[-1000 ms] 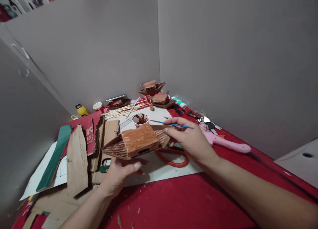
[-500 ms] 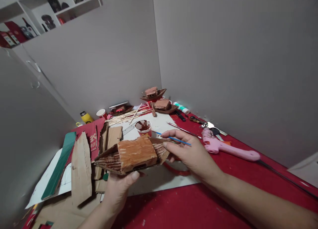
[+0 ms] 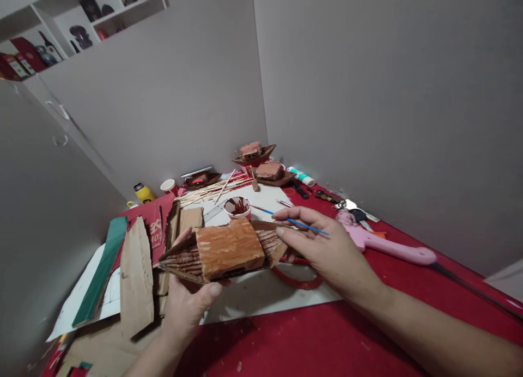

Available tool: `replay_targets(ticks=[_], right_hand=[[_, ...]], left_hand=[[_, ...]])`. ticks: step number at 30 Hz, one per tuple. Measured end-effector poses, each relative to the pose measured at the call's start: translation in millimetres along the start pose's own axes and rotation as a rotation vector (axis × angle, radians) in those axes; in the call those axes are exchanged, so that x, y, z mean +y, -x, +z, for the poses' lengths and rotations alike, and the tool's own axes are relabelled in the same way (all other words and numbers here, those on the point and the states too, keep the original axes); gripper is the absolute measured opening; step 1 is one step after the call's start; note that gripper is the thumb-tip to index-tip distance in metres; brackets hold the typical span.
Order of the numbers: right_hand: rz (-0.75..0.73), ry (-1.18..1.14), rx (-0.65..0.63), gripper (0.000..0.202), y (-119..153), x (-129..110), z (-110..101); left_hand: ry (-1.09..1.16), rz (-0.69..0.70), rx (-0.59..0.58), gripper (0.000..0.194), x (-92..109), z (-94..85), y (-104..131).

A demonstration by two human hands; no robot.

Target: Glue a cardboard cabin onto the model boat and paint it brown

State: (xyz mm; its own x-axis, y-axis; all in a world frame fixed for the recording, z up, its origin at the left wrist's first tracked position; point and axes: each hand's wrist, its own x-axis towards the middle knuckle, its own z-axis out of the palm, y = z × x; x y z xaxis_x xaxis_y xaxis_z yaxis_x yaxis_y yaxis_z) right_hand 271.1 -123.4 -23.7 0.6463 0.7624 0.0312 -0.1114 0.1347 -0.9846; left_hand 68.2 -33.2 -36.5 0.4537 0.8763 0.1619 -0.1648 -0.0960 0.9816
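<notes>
A model boat point(image 3: 229, 251) with an orange-brown painted cabin roof and ribbed decks lies across the middle of the view. My left hand point(image 3: 186, 306) is closed around its left part from below, thumb along the near side. In my right hand point(image 3: 321, 246) a thin blue paintbrush point(image 3: 300, 223) is pinched, its tip pointing left toward the paper cup. The right fingers are also at the boat's right end; whether they grip it I cannot tell. Just behind the cabin stands the paper cup point(image 3: 246, 215), smeared inside with brown paint.
Cardboard pieces point(image 3: 137, 279) and a green strip point(image 3: 100, 273) lie at left. A pink glue gun point(image 3: 394, 247) with a cord rests at right. Farther back are wooden sticks point(image 3: 204, 193), two brown model boats point(image 3: 269, 171), a yellow bottle point(image 3: 144, 192) and keys point(image 3: 357, 214) on the red table.
My right hand and the brush have shifted slightly to the right. The boat has turned a little in my left hand, showing more of the roof. Both holds stay the same.
</notes>
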Motion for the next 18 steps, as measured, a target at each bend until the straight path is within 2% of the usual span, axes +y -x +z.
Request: replay_targets(ticks=[4, 9, 12, 14, 16, 18], right_hand=[[-0.001, -0.003, -0.014, 0.03, 2, 1, 0], [0.002, -0.035, -0.015, 0.032, 1, -2, 0], [-0.002, -0.048, -0.012, 0.033, 1, -1, 0], [-0.026, -0.037, -0.028, 0.032, 0, 0, -1], [-0.083, 0.0, -0.035, 0.032, -1, 2, -4], [-0.198, 0.023, 0.014, 0.029, -3, 1, -7]], left_hand=[[-0.161, 0.072, -0.077, 0.067, 1, -6.4, -4], [-0.146, 0.309, 0.03, 0.084, 2, -6.6, -7], [-0.164, 0.408, 0.021, 0.082, 1, -7.4, -9], [-0.177, 0.405, 0.024, 0.081, -2, -9.5, -11], [-0.12, 0.335, 0.041, 0.082, -5, -11.8, -12], [-0.018, 0.254, 0.05, 0.081, -7, -13.4, -14]])
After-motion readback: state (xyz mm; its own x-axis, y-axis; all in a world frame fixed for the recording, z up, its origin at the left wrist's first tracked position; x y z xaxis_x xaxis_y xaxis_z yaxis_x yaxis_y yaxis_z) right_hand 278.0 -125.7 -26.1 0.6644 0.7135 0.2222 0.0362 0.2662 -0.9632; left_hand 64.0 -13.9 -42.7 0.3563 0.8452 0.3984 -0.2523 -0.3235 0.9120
